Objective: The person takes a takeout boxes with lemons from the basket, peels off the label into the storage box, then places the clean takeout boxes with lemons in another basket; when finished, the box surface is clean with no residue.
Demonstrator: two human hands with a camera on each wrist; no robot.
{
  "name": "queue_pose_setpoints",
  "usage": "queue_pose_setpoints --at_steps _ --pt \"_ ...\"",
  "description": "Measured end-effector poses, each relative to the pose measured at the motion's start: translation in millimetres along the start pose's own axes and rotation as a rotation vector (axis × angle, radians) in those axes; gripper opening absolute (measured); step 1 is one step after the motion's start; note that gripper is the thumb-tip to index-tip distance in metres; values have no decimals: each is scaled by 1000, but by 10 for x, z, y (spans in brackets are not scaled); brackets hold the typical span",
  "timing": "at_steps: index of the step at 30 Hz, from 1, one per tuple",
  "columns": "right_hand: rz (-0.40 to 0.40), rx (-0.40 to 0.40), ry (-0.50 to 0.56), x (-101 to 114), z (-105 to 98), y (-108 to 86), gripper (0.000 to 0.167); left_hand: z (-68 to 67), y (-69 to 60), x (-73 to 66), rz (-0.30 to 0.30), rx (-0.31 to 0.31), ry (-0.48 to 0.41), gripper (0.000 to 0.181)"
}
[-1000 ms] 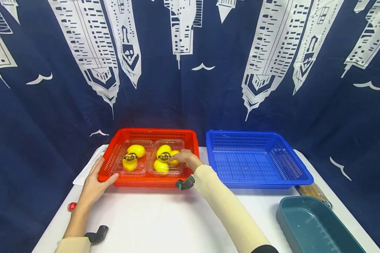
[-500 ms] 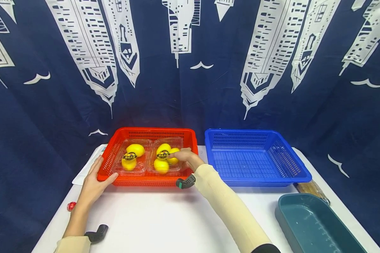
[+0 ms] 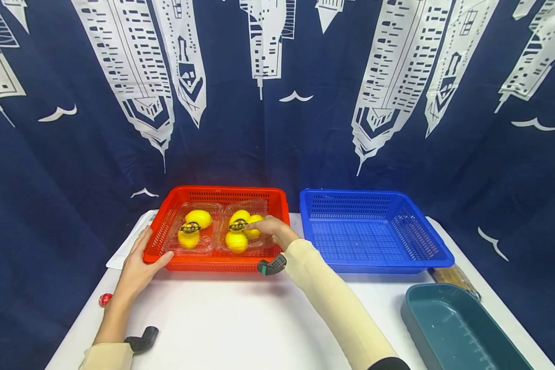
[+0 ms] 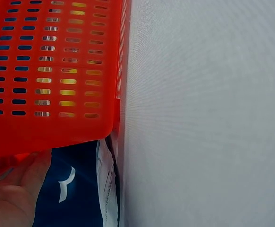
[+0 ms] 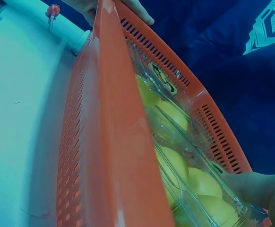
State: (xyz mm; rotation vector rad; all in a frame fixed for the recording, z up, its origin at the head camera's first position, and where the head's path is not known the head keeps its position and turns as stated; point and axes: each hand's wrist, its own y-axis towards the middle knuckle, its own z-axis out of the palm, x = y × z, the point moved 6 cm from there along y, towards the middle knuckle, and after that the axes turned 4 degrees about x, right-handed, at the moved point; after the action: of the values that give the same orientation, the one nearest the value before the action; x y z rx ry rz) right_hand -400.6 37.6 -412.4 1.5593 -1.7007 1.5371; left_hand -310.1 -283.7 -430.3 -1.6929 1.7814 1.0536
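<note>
The right hand (image 3: 274,226) grasps the right end of the right clear box (image 3: 238,225), whose three lemons (image 3: 237,242) show through the plastic. Compared with a second ago, that end sits slightly higher, tilting the box within the red basket (image 3: 217,262). The left hand (image 3: 137,270) remains at the basket's left front corner, thumb and fingers extended, unclenched. Beside the held box, the left clear box (image 3: 190,228) stays put. The blue basket (image 3: 351,241) stands right of the red one.
</note>
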Motion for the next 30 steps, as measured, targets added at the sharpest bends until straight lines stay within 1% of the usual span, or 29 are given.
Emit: queue_pose_setpoints --at_steps 5,8,12,14,18,22,24,27,29,30 --pt "-9 -37 10 11 3 -21 80 20 -1 2 -4 13 -2 94" --pt "-17 -45 35 26 16 -38 78 23 -2 0 -6 15 -1 94" --pt "-28 -35 72 70 29 -69 76 6 -2 -8 3 -1 4 93" --pt "-33 -46 56 98 19 -88 78 -3 -2 -11 8 -4 5 93" --pt "-48 -73 -5 143 -19 -136 75 4 -6 -16 9 1 4 93" --pt "-61 -72 2 181 -60 -197 71 12 -8 -22 2 11 5 94" --pt "-54 -81 -7 193 -89 -230 70 15 -13 -28 -2 16 4 94" --pt "-50 -77 -19 220 -118 -281 65 7 -13 -31 -3 15 7 94" --pt "-58 -77 -32 247 -138 -313 63 0 -13 -32 0 12 5 94" --pt "-65 -67 -22 261 -141 -327 60 -5 -10 -33 3 10 5 94"
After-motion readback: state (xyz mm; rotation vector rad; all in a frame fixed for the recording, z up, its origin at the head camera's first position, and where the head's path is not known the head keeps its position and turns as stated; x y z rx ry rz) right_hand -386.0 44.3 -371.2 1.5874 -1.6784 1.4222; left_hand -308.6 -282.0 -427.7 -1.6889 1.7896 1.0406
